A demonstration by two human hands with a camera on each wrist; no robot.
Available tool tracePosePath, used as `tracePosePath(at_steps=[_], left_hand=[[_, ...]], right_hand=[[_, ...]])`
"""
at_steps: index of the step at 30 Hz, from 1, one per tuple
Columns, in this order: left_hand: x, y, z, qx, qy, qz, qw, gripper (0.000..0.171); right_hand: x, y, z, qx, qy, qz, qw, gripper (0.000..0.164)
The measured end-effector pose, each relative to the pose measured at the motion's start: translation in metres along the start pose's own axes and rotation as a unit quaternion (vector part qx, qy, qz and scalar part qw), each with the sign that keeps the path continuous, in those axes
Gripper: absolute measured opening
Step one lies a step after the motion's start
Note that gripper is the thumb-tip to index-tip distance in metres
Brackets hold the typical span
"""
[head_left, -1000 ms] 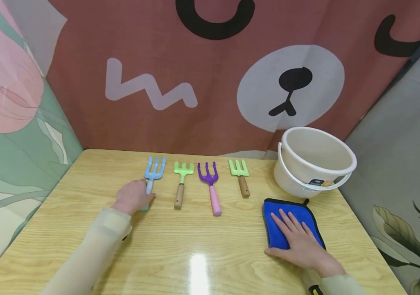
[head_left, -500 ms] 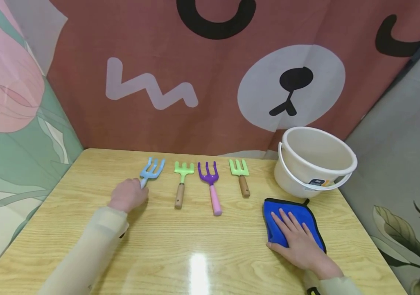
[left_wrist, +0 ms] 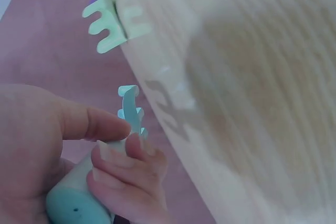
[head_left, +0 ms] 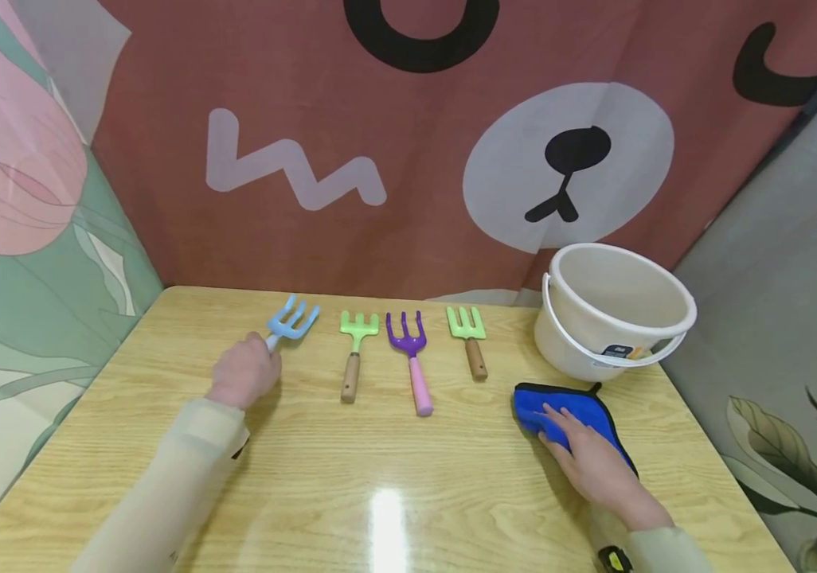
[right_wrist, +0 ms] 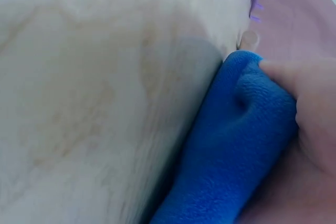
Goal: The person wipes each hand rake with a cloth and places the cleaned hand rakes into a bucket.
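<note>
My left hand (head_left: pixel 245 371) grips the handle of a light blue hand fork (head_left: pixel 292 320), its tines pointing away and to the right. In the left wrist view, the fingers and thumb curl round the handle (left_wrist: pixel 79 205), and the fork's shadow falls on the table apart from it. At the right, my right hand (head_left: pixel 598 471) pinches a blue cloth (head_left: pixel 584 404) with black edging. The near left part of the cloth is bunched up between thumb and fingers. The right wrist view shows this fold of fluffy cloth (right_wrist: pixel 226 145) raised, with a fingertip pressing into it.
Between the hands lie a green hand fork (head_left: pixel 353 358) with a wooden handle, a purple fork (head_left: pixel 416 374) with a pink handle, and another green fork (head_left: pixel 469 342). A white bucket (head_left: pixel 573 346) stands behind the cloth, on the wooden table (head_left: pixel 294 477) before a bear-print curtain.
My left hand has closed further round the blue fork, which has tilted and shifted slightly left and up. My right hand has gone from lying flat on the cloth to bunching it.
</note>
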State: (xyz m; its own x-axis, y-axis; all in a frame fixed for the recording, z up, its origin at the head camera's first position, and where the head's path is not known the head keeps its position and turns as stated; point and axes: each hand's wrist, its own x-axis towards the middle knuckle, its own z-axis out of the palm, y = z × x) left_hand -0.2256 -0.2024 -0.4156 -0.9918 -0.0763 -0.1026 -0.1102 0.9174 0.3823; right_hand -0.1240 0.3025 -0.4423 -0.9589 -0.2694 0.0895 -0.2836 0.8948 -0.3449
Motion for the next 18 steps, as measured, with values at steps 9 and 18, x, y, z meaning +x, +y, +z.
tracePosePath(at_steps=[9,18], left_hand=[[-0.002,0.005,-0.008,-0.010,0.034,0.026,0.9990,0.023],[-0.011,0.021,-0.019,-0.028,0.063,0.062,0.9957,0.018]], right_hand=[[0.003,0.003,-0.006,0.069,0.025,0.050,0.996,0.049],[0.008,-0.002,-0.017,0.227,0.032,0.111,0.967,0.049]])
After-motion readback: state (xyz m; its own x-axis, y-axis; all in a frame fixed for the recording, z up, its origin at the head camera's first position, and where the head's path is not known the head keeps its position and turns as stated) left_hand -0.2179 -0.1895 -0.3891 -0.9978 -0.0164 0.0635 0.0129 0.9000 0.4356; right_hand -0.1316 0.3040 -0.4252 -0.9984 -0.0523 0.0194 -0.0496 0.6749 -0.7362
